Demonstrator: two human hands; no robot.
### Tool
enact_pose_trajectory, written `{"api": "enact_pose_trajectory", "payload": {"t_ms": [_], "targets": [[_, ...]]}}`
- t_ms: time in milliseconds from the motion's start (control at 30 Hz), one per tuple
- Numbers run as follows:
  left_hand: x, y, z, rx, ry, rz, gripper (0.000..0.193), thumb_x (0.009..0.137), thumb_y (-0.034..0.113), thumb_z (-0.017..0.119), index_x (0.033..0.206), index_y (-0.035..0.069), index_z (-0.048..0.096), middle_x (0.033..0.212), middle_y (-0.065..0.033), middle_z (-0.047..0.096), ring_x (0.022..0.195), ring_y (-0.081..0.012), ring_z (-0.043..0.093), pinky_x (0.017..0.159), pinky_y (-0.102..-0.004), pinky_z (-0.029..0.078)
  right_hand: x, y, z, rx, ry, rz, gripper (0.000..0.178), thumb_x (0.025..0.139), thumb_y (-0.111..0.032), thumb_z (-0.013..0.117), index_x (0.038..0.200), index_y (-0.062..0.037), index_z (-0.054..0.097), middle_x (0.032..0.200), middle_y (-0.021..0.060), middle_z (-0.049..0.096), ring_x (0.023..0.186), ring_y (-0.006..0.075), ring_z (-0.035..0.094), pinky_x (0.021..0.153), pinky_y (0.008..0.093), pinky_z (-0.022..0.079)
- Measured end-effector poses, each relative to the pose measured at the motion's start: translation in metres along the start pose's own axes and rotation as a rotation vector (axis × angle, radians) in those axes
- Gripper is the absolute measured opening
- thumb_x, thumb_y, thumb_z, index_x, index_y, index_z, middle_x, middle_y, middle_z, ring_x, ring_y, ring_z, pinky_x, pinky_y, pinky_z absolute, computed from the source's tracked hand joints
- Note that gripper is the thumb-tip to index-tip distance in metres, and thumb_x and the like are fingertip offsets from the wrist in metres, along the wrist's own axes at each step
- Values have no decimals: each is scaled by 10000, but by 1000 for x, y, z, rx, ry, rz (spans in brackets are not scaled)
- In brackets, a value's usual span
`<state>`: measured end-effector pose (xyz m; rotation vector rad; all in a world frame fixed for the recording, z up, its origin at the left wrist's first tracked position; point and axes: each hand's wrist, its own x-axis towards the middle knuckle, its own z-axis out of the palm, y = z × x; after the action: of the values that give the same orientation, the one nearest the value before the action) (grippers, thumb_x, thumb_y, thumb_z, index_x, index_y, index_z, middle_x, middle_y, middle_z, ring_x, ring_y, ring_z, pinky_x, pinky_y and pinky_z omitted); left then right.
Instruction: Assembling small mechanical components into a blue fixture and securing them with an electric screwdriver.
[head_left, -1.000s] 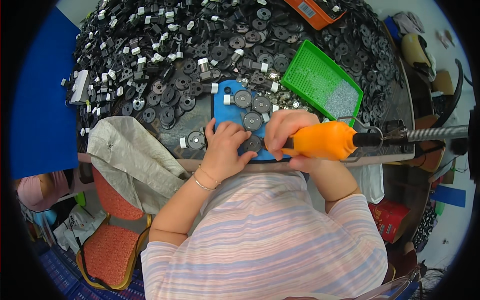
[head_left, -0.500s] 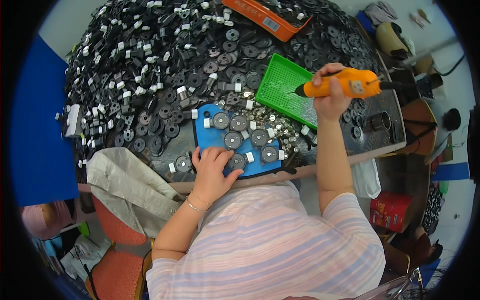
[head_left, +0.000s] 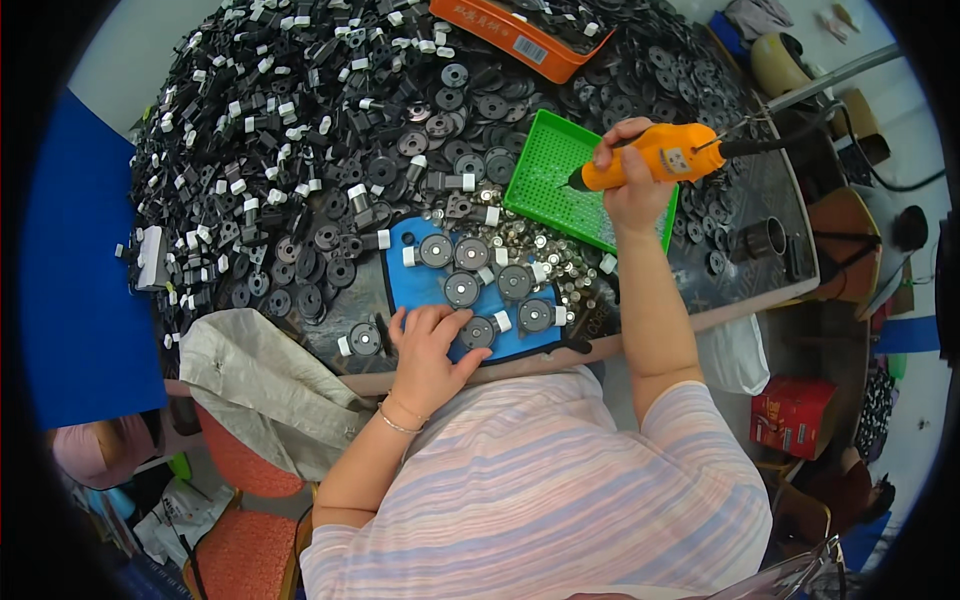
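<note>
My right hand point(head_left: 636, 185) is wrapped round an orange electric screwdriver point(head_left: 668, 160). The black tip of the tool points down over a green perforated tray point(head_left: 512, 200), where small shiny screws lie. On a blue mat point(head_left: 408, 285) near the table's front edge, my left hand point(head_left: 428, 350) has its index finger and thumb on either side of a round black wheel piece point(head_left: 479, 333) with a white tab. Several similar wheel pieces point(head_left: 462, 289) lie around it on the mat, and another wheel piece point(head_left: 364, 339) sits left of my hand.
A large heap of black and white parts point(head_left: 290, 120) fills the table's left and back. Small metal pieces point(head_left: 570, 265) lie between mat and tray. Farther back stands an orange box point(head_left: 530, 50); a metal cup point(head_left: 765, 238) is at right. Grey cloth point(head_left: 260, 375) hangs over a chair.
My right hand has moved slightly left with the screwdriver, whose tip stays above the tray. My left hand remains at the same wheel piece.
</note>
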<state>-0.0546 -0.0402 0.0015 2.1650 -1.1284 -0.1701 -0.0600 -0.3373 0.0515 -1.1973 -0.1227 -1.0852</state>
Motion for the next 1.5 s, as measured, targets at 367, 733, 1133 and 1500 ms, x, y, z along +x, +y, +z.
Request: {"api": "enact_pose_trajectory", "payload": {"t_ms": [367,733,1133,1500], "targets": [[-2,-2,2,-58,28,30,483,650,286,789,1062,94,627,1009,-76,566,998,-276,510,991,-471,280,-3,0,-2,47,-31,43,150,810,-23,610,941,-4,540,793,83,574,637,151,568,601,271,476],[0,-11,8,-191,82,54,463,644,241,790,1036,56,628,1008,-109,579,979,-308,517,910,-414,356,-66,-62,62,316,-414,269,360,849,-343,618,992,-33,506,892,97,485,610,160,516,560,282,432],[-1,-15,12,-214,104,54,447,603,205,810,989,58,639,970,-88,597,946,-287,536,890,-401,370,-85,-49,90,123,-633,380,386,800,-356,726,924,-29,563,882,85,505,632,150,539,576,270,448],[-1,-15,12,-211,76,43,433,595,205,814,962,51,644,971,-88,608,950,-284,542,899,-403,366,-82,-41,94,139,-740,389,368,798,-353,734,922,-40,586,850,70,523,650,145,561,593,275,456]]}}
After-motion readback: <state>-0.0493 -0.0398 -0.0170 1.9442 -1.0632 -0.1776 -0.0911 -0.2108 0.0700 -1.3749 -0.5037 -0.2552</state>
